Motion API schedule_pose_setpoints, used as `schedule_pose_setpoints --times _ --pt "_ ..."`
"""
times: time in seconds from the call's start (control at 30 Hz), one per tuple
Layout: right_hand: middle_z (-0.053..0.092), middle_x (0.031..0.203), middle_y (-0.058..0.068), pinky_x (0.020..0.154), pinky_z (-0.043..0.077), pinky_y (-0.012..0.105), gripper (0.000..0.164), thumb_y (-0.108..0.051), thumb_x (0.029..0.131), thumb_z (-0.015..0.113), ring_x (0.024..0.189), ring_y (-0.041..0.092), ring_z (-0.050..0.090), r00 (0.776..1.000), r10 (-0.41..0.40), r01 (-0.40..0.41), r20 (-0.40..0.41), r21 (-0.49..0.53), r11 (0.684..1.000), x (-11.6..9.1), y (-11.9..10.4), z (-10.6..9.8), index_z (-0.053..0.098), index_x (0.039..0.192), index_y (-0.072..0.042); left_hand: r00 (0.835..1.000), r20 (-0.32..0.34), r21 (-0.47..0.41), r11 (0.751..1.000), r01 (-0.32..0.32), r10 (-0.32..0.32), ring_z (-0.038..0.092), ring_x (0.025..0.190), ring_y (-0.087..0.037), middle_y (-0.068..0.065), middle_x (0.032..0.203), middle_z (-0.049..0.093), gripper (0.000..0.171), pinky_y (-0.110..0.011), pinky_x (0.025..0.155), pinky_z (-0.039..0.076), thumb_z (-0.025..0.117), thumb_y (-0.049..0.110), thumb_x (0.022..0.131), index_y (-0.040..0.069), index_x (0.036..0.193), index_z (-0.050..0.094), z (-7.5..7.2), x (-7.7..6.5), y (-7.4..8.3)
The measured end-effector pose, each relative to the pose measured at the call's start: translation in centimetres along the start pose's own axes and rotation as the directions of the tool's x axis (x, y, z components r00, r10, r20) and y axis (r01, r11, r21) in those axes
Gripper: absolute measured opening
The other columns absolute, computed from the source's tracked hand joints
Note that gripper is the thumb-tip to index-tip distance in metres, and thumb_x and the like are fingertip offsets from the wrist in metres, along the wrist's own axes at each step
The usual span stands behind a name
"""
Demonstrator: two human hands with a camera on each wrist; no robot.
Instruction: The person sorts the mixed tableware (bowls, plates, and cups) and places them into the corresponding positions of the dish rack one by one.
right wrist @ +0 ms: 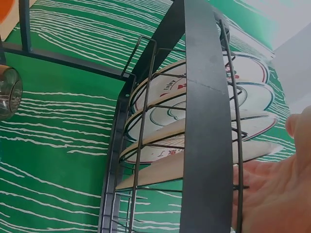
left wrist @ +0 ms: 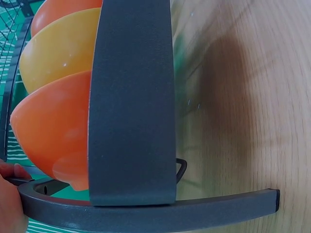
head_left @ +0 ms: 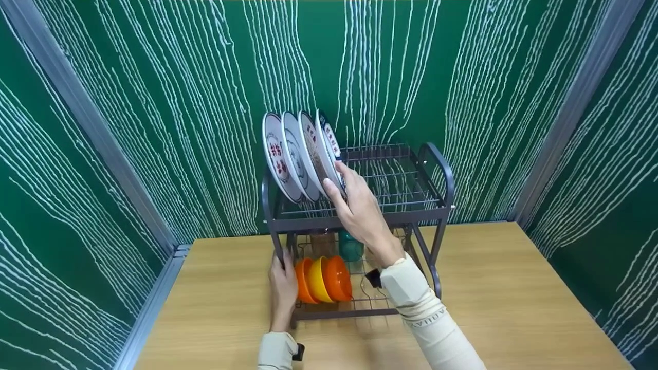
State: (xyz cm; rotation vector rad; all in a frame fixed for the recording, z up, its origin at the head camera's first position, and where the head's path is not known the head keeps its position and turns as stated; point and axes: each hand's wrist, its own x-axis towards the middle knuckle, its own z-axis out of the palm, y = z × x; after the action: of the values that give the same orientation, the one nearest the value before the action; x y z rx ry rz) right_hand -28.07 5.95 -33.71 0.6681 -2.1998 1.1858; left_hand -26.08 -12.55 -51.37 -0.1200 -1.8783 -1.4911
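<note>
Several round white plates with printed patterns stand on edge at the left of the upper tier of a dark metal dish rack (head_left: 354, 218). My right hand (head_left: 360, 208) is at the rightmost plate (head_left: 325, 149), with the thumb on one side of its rim and the fingers on the other. In the right wrist view, the right hand (right wrist: 277, 189) is beside that plate's (right wrist: 163, 171) rim, some fingers partly hidden behind a rack bar. Lower down, my left hand (head_left: 282, 285) grips the rack's left front post. The left wrist view catches only its fingers (left wrist: 10, 204) at the frame.
Orange and yellow bowls (head_left: 320, 277) lean together on the lower tier. Behind them stand a teal glass (head_left: 350, 246) and a brownish glass (head_left: 323, 242). The rack stands on a wooden table (head_left: 216, 308), with green white-streaked panels (head_left: 169, 103) around it.
</note>
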Motion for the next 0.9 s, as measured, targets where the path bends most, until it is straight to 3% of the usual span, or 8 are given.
schedule_pose_setpoints --times 0.2,0.33,0.5,0.8,0.9 --pt "0.040 0.144 -0.001 0.106 0.037 0.038 0.053 -0.041 0.099 0.045 0.126 0.012 0.040 0.999 -0.052 0.052 -0.005 0.040 0.998 -1.3 0.0 -0.8 0.032 0.146 -0.020 1.000 0.003 -0.019 1.000 0.003 -0.003 0.039 0.060 -0.013 -0.002 0.068 0.040 0.015 -0.026 0.051 0.033 0.044 0.007 0.100 0.000 0.093 0.055 0.6 0.2 -3.1" --pt "0.038 0.146 -0.003 0.110 0.032 0.036 0.051 -0.034 0.098 0.049 0.131 0.010 0.036 0.994 -0.101 0.102 -0.027 0.053 0.993 -3.0 0.1 -1.3 0.035 0.145 -0.019 1.000 0.004 -0.018 1.000 0.011 -0.011 0.041 0.063 -0.014 0.000 0.070 0.041 0.014 -0.026 0.053 0.035 0.045 0.012 0.101 0.005 0.095 0.055 0.6 -0.1 -3.6" --pt "0.039 0.145 -0.001 0.111 0.028 0.038 0.050 -0.021 0.096 0.057 0.133 0.014 0.035 0.980 -0.187 0.191 -0.060 0.060 0.980 -4.8 0.2 -2.3 0.040 0.141 -0.010 1.000 0.011 0.014 1.000 0.014 -0.014 0.044 0.066 -0.015 0.001 0.072 0.041 0.015 -0.027 0.057 0.037 0.044 0.019 0.102 0.010 0.099 0.055 0.6 0.0 -3.2" --pt "0.040 0.146 0.001 0.111 0.029 0.037 0.051 -0.018 0.093 0.060 0.133 0.018 0.036 0.983 -0.163 0.165 -0.081 0.012 0.986 -8.6 1.0 -3.8 0.042 0.141 -0.014 0.999 0.019 0.048 0.998 0.036 -0.037 0.044 0.068 -0.016 -0.001 0.073 0.041 0.018 -0.028 0.057 0.037 0.042 0.022 0.102 0.008 0.100 0.053 0.6 -0.1 -2.3" --pt "0.041 0.144 0.005 0.111 0.029 0.035 0.053 -0.018 0.092 0.062 0.132 0.019 0.037 0.982 -0.165 0.164 -0.088 -0.017 0.986 -10.0 1.6 -4.1 0.043 0.141 -0.012 1.000 0.002 0.101 0.994 0.031 -0.031 0.045 0.075 -0.018 -0.003 0.077 0.044 0.019 -0.030 0.064 0.038 0.042 0.021 0.102 0.006 0.099 0.053 0.6 -0.1 -2.0"
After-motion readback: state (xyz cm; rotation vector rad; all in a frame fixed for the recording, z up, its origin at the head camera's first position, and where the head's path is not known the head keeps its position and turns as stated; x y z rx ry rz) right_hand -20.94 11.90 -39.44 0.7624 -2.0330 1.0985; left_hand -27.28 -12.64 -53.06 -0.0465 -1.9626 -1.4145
